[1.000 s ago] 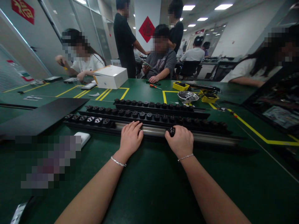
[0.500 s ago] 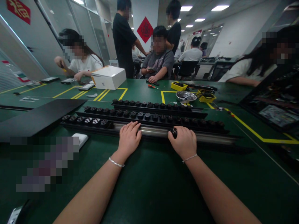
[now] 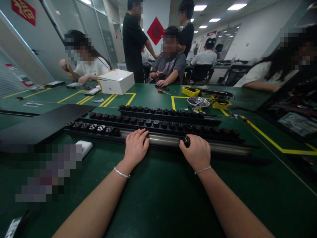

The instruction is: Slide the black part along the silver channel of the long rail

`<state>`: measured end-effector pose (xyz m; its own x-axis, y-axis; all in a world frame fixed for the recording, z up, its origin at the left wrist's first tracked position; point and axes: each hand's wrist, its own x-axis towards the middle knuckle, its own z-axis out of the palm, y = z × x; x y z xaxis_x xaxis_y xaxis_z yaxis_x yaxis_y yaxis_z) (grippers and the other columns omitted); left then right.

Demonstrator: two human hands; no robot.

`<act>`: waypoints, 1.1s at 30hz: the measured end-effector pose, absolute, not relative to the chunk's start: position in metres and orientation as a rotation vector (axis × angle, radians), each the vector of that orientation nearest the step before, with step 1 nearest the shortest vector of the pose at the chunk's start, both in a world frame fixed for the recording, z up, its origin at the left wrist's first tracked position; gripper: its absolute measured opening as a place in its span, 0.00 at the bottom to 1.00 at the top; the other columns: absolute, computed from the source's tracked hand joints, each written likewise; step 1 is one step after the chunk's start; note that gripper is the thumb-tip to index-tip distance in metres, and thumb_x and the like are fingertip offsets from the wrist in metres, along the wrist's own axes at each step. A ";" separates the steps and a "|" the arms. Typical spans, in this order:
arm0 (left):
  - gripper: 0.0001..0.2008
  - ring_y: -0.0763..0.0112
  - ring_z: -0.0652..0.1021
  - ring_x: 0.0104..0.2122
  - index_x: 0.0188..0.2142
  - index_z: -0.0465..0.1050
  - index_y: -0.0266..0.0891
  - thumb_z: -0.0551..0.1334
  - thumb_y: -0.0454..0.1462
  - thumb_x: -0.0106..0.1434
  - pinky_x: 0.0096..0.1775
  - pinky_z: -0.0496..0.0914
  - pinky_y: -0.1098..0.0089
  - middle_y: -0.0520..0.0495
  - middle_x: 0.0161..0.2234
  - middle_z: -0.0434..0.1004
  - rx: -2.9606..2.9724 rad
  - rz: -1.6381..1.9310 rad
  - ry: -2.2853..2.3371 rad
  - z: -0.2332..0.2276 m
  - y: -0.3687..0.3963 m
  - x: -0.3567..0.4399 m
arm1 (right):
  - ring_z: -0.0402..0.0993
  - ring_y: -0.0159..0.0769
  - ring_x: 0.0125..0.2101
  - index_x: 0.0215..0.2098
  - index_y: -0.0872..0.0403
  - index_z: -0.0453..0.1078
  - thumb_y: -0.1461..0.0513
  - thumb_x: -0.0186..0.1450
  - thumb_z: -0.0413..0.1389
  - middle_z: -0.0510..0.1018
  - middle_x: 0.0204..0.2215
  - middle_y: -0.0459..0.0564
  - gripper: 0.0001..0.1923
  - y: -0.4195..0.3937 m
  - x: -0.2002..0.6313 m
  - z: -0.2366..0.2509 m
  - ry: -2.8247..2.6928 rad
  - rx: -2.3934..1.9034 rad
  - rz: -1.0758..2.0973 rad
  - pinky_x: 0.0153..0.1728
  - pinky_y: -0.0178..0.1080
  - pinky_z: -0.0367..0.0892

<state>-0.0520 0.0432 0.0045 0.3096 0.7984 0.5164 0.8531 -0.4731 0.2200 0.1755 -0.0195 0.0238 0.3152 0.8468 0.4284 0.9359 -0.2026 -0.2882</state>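
Note:
A long black rail (image 3: 230, 149) with a bare metal channel lies across the green table in front of me. My left hand (image 3: 135, 147) rests palm down on that channel, fingers flat. My right hand (image 3: 196, 152) is curled around a small black socket module (image 3: 187, 141) at the rail's channel. Several black socket modules (image 3: 99, 129) sit fitted at the rail's left end. Two more rails full of modules, a near one (image 3: 158, 124) and a far one (image 3: 160, 111), lie parallel behind it.
A black panel (image 3: 44, 123) lies at the left, a small white block (image 3: 84, 147) near it. Farther back stand a white box (image 3: 119, 81), a metal bowl (image 3: 198, 102), yellow trays (image 3: 189, 91) and a screwdriver (image 3: 162, 91). Several people sit or stand around the table.
My right hand with the black module has slid slightly rightward along the rail. My left hand has stayed on the channel. The view shifted a little.

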 end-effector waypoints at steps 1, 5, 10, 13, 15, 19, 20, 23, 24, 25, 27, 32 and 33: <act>0.18 0.60 0.68 0.55 0.53 0.69 0.43 0.51 0.39 0.66 0.57 0.57 0.56 0.47 0.54 0.71 -2.464 -0.883 -1.556 0.004 0.043 -0.052 | 0.69 0.44 0.44 0.41 0.56 0.71 0.54 0.60 0.49 0.77 0.40 0.56 0.18 -0.019 0.176 0.025 -1.572 -2.101 -0.227 0.47 0.45 0.56; 0.18 0.60 0.68 0.55 0.53 0.69 0.43 0.51 0.39 0.66 0.57 0.57 0.56 0.47 0.54 0.71 -2.461 -0.876 -1.551 0.004 0.043 -0.052 | 0.70 0.43 0.43 0.40 0.56 0.72 0.53 0.59 0.50 0.78 0.39 0.55 0.18 -0.019 0.179 0.026 -1.557 -2.107 -0.203 0.46 0.44 0.58; 0.18 0.60 0.68 0.55 0.53 0.69 0.43 0.51 0.40 0.66 0.56 0.57 0.56 0.47 0.55 0.71 -2.463 -0.881 -1.551 0.004 0.044 -0.052 | 0.69 0.43 0.43 0.39 0.55 0.72 0.54 0.58 0.51 0.77 0.39 0.54 0.17 -0.019 0.180 0.026 -1.541 -2.105 -0.198 0.46 0.44 0.58; 0.18 0.60 0.68 0.56 0.53 0.69 0.44 0.51 0.40 0.66 0.56 0.58 0.56 0.48 0.54 0.71 -2.467 -0.878 -1.557 0.004 0.044 -0.052 | 0.70 0.42 0.42 0.39 0.55 0.72 0.55 0.58 0.50 0.77 0.39 0.54 0.16 -0.019 0.180 0.026 -1.539 -2.117 -0.197 0.45 0.44 0.59; 0.18 0.59 0.68 0.56 0.53 0.69 0.44 0.50 0.40 0.66 0.56 0.58 0.56 0.47 0.54 0.71 -2.467 -0.881 -1.557 0.004 0.044 -0.052 | 0.70 0.42 0.42 0.39 0.55 0.72 0.56 0.58 0.50 0.77 0.39 0.54 0.16 -0.019 0.180 0.026 -1.543 -2.121 -0.200 0.45 0.43 0.59; 0.18 0.59 0.68 0.55 0.53 0.69 0.45 0.51 0.40 0.66 0.56 0.58 0.55 0.47 0.54 0.71 -2.469 -0.894 -1.554 0.004 0.044 -0.053 | 0.69 0.42 0.43 0.40 0.55 0.71 0.56 0.58 0.50 0.77 0.39 0.55 0.17 -0.019 0.180 0.025 -1.541 -2.109 -0.213 0.45 0.44 0.59; 0.18 0.59 0.68 0.55 0.53 0.69 0.45 0.51 0.40 0.65 0.56 0.58 0.55 0.47 0.54 0.71 -2.470 -0.895 -1.553 0.004 0.044 -0.053 | 0.69 0.43 0.43 0.41 0.56 0.71 0.56 0.58 0.50 0.77 0.39 0.55 0.17 -0.019 0.180 0.025 -1.540 -2.110 -0.219 0.45 0.44 0.59; 0.18 0.59 0.68 0.55 0.53 0.69 0.45 0.51 0.40 0.65 0.56 0.58 0.55 0.47 0.54 0.71 -2.472 -0.894 -1.547 0.004 0.044 -0.053 | 0.69 0.44 0.43 0.41 0.56 0.71 0.55 0.58 0.50 0.77 0.39 0.56 0.18 -0.021 0.181 0.025 -1.533 -2.127 -0.237 0.46 0.44 0.59; 0.18 0.59 0.68 0.55 0.53 0.69 0.45 0.51 0.39 0.65 0.56 0.58 0.55 0.47 0.54 0.71 -2.471 -0.894 -1.545 0.004 0.044 -0.053 | 0.69 0.44 0.43 0.41 0.56 0.71 0.55 0.58 0.50 0.77 0.39 0.55 0.18 -0.021 0.181 0.025 -1.529 -2.134 -0.238 0.46 0.45 0.58; 0.18 0.60 0.68 0.55 0.53 0.69 0.44 0.51 0.39 0.65 0.56 0.58 0.55 0.47 0.54 0.71 -2.470 -0.894 -1.543 0.004 0.044 -0.053 | 0.69 0.44 0.44 0.40 0.56 0.71 0.55 0.58 0.50 0.77 0.39 0.55 0.17 -0.022 0.182 0.026 -1.524 -2.142 -0.236 0.46 0.45 0.58; 0.18 0.60 0.68 0.56 0.53 0.69 0.44 0.51 0.39 0.66 0.56 0.58 0.56 0.47 0.54 0.71 -2.469 -0.897 -1.541 0.004 0.044 -0.052 | 0.69 0.44 0.44 0.40 0.56 0.71 0.55 0.58 0.49 0.77 0.39 0.55 0.17 -0.022 0.183 0.026 -1.522 -2.152 -0.231 0.46 0.44 0.58; 0.18 0.58 0.68 0.55 0.53 0.69 0.45 0.52 0.39 0.65 0.56 0.59 0.55 0.47 0.54 0.71 -2.475 -0.893 -1.562 0.005 0.044 -0.052 | 0.69 0.44 0.44 0.42 0.57 0.71 0.56 0.58 0.49 0.77 0.40 0.56 0.18 -0.021 0.184 0.025 -1.525 -2.143 -0.246 0.46 0.44 0.59; 0.18 0.58 0.68 0.55 0.53 0.69 0.46 0.52 0.39 0.65 0.56 0.59 0.55 0.47 0.54 0.71 -2.475 -0.889 -1.567 0.005 0.044 -0.052 | 0.69 0.44 0.44 0.42 0.57 0.70 0.56 0.58 0.49 0.77 0.40 0.57 0.19 -0.021 0.184 0.024 -1.525 -2.138 -0.252 0.46 0.45 0.59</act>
<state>-0.0523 0.0439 0.0048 0.3084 0.8031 0.5098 0.8497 -0.4736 0.2319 0.1842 -0.0214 0.0242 0.3558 0.8329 0.4239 0.9249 -0.2489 -0.2872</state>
